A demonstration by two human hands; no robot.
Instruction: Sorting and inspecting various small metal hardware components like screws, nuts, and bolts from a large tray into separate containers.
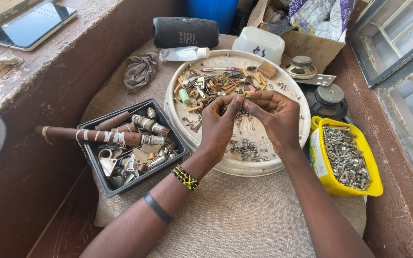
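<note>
My left hand (218, 125) and my right hand (276, 116) meet over a round cream tray (292, 138), fingertips pinched together on a small metal piece between them. Which hand actually grips it is hard to tell. The tray carries a heap of small parts (216, 86) at its far side: wooden bits, a green cap, metal clips. A cluster of little screws (247, 150) lies near its front rim, just below my hands.
A black bin (99, 179) of rusty metal fittings and a long wrapped rod stands left. A yellow tub (376, 184) of screws sits right. Behind are a black cylinder speaker (185, 31), white box (259, 44), cloth rag (139, 70), loose speaker drivers (328, 98), tablet (32, 25).
</note>
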